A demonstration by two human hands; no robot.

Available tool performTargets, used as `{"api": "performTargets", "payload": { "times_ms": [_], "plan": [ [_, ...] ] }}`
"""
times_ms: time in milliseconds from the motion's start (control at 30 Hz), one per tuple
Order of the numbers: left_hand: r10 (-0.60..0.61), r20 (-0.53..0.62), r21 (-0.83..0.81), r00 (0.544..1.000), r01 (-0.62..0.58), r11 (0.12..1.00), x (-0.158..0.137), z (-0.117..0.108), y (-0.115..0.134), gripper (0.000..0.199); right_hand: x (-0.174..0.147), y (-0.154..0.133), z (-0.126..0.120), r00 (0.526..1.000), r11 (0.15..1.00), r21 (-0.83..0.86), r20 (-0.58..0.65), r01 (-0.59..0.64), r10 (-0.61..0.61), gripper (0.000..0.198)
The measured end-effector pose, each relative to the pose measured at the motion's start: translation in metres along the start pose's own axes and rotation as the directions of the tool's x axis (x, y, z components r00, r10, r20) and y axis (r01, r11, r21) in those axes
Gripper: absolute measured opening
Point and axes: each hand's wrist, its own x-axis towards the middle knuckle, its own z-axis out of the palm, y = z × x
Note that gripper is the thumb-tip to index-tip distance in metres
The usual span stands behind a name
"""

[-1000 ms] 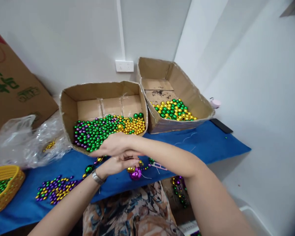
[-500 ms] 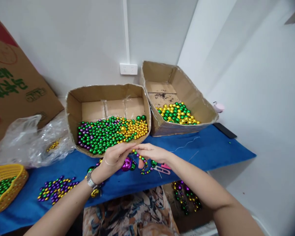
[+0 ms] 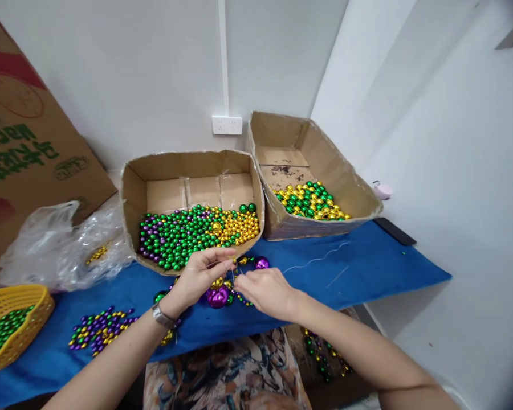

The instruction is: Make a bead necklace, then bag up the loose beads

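My left hand [image 3: 204, 279] pinches a thin clear thread [image 3: 233, 274] between thumb and fingertips, above the front edge of the left cardboard box. A little to the right, my right hand [image 3: 267, 290] is closed on the same thread, its fingertips curled downward. Between and below them lies a string of beads with a large purple bead [image 3: 218, 296], a smaller purple bead [image 3: 262, 262] and gold and green ones, partly hidden by both hands. A further thread [image 3: 318, 259] trails over the blue cloth to the right.
Green, gold and purple beads [image 3: 183, 239] fill the front of the left box [image 3: 165, 196]. Green and gold beads [image 3: 310, 200] lie in the right box [image 3: 346, 185]. Loose beads [image 3: 100, 327], a yellow basket [image 3: 36, 313], plastic bags [image 3: 57, 245] and a black phone-like slab [image 3: 394, 231] rest on the blue cloth [image 3: 359, 267].
My hands, fingertips together before, have drawn slightly apart. My right hand has turned and curled its fingers downward. The pink scissors-like item under it is now hidden.
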Motion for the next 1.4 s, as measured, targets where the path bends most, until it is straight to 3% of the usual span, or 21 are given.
{"api": "performTargets", "payload": {
  "times_ms": [67, 133, 200, 267, 333, 467, 600, 733, 900, 1000, 1133, 1233, 1300, 1333, 1400],
  "plan": [
    [0.076, 0.013, 0.081, 0.997, -0.077, 0.994, -0.002, 0.001, 0.005, 0.025, -0.002, 0.002, -0.005, 0.999, 0.994, 0.105, -0.032, -0.010, 0.013, 0.028],
    [0.161, 0.031, 0.181, 0.986, -0.164, 0.970, -0.005, 0.002, 0.011, 0.023, 0.002, 0.009, -0.009, 0.978, 0.962, 0.265, -0.178, -0.061, 0.111, 0.028],
    [0.237, 0.063, 0.241, 0.969, -0.246, 0.939, -0.008, 0.002, 0.017, 0.024, 0.008, 0.017, -0.009, 0.947, 0.885, 0.454, -0.228, -0.102, 0.227, 0.030],
    [0.314, 0.110, 0.289, 0.943, -0.333, 0.898, -0.009, 0.001, 0.021, 0.025, 0.016, 0.024, -0.005, 0.963, 0.755, 0.644, -0.104, -0.125, 0.248, 0.033],
    [0.391, 0.178, 0.358, 0.903, -0.429, 0.829, -0.010, -0.002, 0.023, 0.028, 0.022, 0.029, 0.003, 0.980, 0.583, 0.797, 0.057, -0.160, 0.191, 0.037],
    [0.538, 0.310, 0.485, 0.784, -0.617, 0.619, -0.011, -0.007, 0.024, 0.037, 0.025, 0.032, 0.017, 0.970, 0.259, 0.935, 0.243, -0.243, 0.031, 0.046],
    [0.635, 0.354, 0.500, 0.687, -0.713, 0.492, -0.010, -0.007, 0.021, 0.042, 0.023, 0.030, 0.027, 0.947, 0.126, 0.948, 0.305, -0.292, -0.104, 0.051],
    [0.661, 0.358, 0.507, 0.659, -0.732, 0.456, -0.010, -0.004, 0.022, 0.039, 0.022, 0.027, 0.032, 0.964, 0.070, 0.966, 0.255, -0.250, -0.074, 0.050],
    [0.680, 0.309, 0.549, 0.665, -0.709, 0.443, -0.009, -0.003, 0.023, 0.035, 0.020, 0.025, 0.023, 0.985, 0.115, 0.980, 0.156, -0.164, 0.075, 0.045],
    [0.669, 0.268, 0.607, 0.693, -0.661, 0.441, -0.007, -0.007, 0.015, 0.030, 0.015, 0.025, 0.019, 0.981, 0.119, 0.980, 0.144, -0.160, 0.131, 0.039],
    [0.632, 0.331, 0.717, 0.701, -0.622, 0.314, -0.008, -0.015, 0.000, 0.015, 0.011, 0.024, 0.023, 0.980, 0.036, 0.989, 0.135, -0.142, 0.144, 0.037],
    [0.609, 0.353, 0.784, 0.710, -0.580, 0.222, -0.013, -0.019, -0.004, 0.012, 0.009, 0.027, 0.027, 0.978, 0.041, 0.993, 0.100, -0.110, 0.184, 0.038],
    [0.587, 0.295, 0.799, 0.754, -0.532, 0.282, -0.017, -0.021, -0.002, 0.009, 0.007, 0.032, 0.029, 0.968, 0.077, 0.993, 0.069, -0.090, 0.241, 0.037],
    [0.562, 0.235, 0.790, 0.793, -0.492, 0.365, -0.019, -0.022, 0.000, 0.014, 0.005, 0.035, 0.030, 0.961, 0.099, 0.991, 0.060, -0.090, 0.268, 0.037],
    [0.447, 0.057, 0.703, 0.893, -0.354, 0.617, -0.024, -0.022, 0.004, 0.024, 0.002, 0.041, 0.032, 0.948, 0.134, 0.985, 0.066, -0.112, 0.311, 0.039]
  ]
}}
